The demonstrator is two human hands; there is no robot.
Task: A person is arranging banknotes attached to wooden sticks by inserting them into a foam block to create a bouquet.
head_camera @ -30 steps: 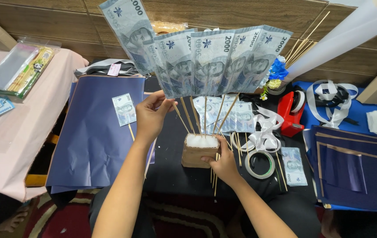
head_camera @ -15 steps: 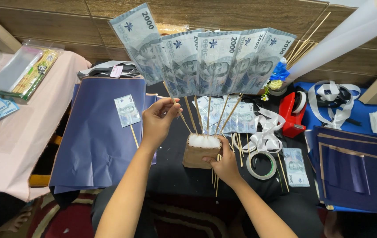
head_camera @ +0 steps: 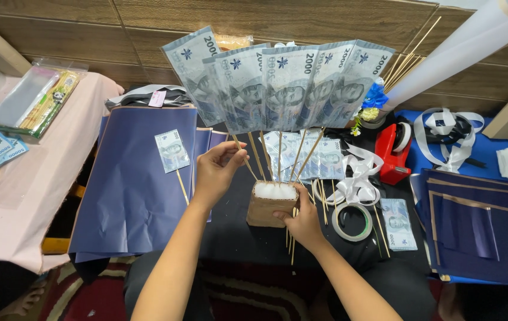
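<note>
Closest to you, your right hand [head_camera: 302, 223] clasps the small foam-topped block [head_camera: 273, 203], while your left hand [head_camera: 218, 169] pinches one skewer [head_camera: 245, 159] beside it. Above both hands, five banknotes [head_camera: 280, 83] already fan out; beyond your left hand, one skewered note [head_camera: 172, 151] lies unplaced on blue paper [head_camera: 132, 190]

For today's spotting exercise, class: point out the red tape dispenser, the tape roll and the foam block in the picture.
Tape dispenser [head_camera: 392, 156], head view, middle of its red body.
Tape roll [head_camera: 352, 235], head view, front of the ring's rim.
Foam block [head_camera: 275, 191], head view, white top face between the sticks.
</note>
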